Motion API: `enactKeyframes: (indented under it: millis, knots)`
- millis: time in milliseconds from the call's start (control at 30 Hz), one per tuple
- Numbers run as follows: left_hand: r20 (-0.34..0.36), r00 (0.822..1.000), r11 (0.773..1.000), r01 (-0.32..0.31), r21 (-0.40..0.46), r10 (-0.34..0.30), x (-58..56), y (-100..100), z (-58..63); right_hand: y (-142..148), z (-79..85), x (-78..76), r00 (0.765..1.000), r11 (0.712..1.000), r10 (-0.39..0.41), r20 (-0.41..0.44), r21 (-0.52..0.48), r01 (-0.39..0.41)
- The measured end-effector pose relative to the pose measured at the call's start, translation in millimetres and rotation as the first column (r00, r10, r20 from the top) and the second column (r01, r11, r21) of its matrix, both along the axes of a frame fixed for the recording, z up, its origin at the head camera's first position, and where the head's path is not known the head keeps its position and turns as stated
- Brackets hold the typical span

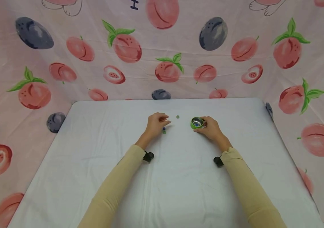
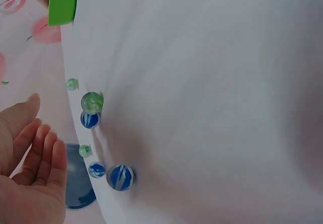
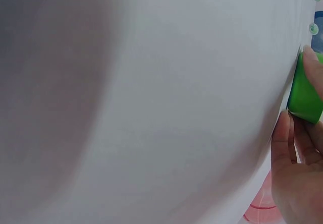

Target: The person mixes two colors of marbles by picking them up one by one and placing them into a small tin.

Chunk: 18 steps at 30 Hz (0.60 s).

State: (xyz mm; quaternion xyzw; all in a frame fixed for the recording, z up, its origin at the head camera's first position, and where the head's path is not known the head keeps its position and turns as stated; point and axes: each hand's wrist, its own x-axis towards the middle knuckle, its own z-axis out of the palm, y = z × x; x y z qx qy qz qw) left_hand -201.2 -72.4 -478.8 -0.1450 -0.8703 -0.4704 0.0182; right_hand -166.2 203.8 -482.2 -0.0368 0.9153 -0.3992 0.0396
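My right hand [image 1: 211, 129] grips a small green cup [image 1: 192, 125] with a shiny metal inside, thumb on one side and fingers on the other. Something blue lies at the bottom of the cup. In the right wrist view the cup [image 3: 304, 93] stands on or very close to the white surface. My left hand [image 1: 154, 126] hovers beside several glass marbles, its fingers loosely bent and nothing visible in them. The left wrist view shows a blue marble [image 2: 121, 177], a green marble [image 2: 92, 103] and others near the fingers. Another green marble [image 1: 177, 117] lies between the hands.
A white cloth-covered table [image 1: 162, 183] spreads under both arms. Behind it and along its sides hangs a pink curtain [image 1: 87, 19] printed with fruit. A black wrist camera [image 1: 149, 156] sits on the left wrist, another black camera [image 1: 218, 161] on the right.
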Motion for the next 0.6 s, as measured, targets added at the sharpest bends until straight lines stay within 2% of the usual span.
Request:
enactKeyframes:
  millis: [600]
  knots:
    - [0.012, 0.998, 0.998, -0.055, -0.043, 0.056, -4.7, -13.6, -4.1, 0.2, -2.0, -1.3, 1.0, 1.0, 0.001, 0.003, 0.016, -0.001]
